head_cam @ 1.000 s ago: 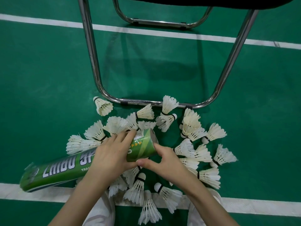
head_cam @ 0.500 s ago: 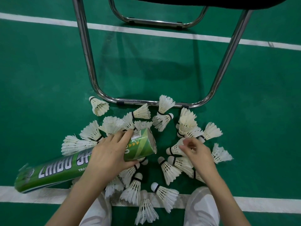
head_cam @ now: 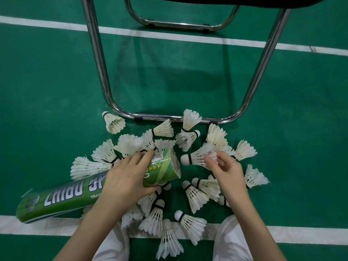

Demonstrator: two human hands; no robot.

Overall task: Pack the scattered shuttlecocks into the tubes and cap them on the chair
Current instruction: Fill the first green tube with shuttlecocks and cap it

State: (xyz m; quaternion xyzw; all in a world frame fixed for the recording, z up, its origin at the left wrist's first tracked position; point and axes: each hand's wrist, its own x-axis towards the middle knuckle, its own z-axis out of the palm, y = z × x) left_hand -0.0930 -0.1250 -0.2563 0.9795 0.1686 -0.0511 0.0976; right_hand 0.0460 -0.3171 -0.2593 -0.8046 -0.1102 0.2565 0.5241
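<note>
Indoor badminton court: green sports floor (head_cam: 47, 91), white boundary lines (head_cam: 169, 37), scattered shuttlecocks (head_cam: 190, 196).

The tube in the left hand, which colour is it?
Green with white lettering, seen in the head view: tube, left hand.

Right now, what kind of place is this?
Most likely an indoor badminton court. The floor is green sports matting with white boundary lines painted on it, and lots of feather shuttlecocks lie scattered beside a green shuttlecock tube.
</note>
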